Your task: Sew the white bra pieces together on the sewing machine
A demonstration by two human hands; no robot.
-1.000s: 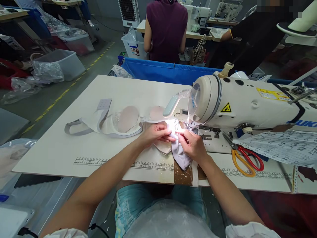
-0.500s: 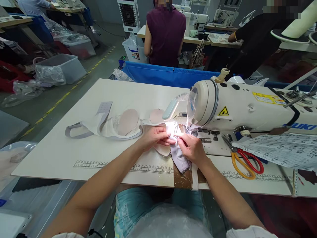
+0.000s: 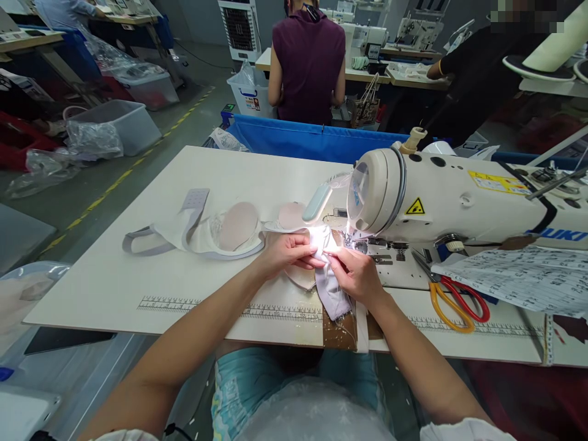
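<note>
A white bra with pale pink cups stretches across the table, its strap and hook band out to the left. My left hand pinches the bra's right-hand part beside the needle area, thumb over the fabric. Opposite it, my right hand grips the edge of the same part between thumb and fingers. The bra's loose pale lilac end hangs down between my hands toward the table's front edge. Just behind my fingers, the head of the sewing machine lights the fabric brightly; the needle itself is hard to make out.
Scissors with orange and red handles lie right of my right hand, near printed sheets. A ruler strip runs along the table's front. Blue cloth hangs behind the table. Two people sit or stand beyond it.
The view tilts up slightly, so the table sits a little lower in the picture. Both hands keep the same hold on the bra, which hardly moves.
</note>
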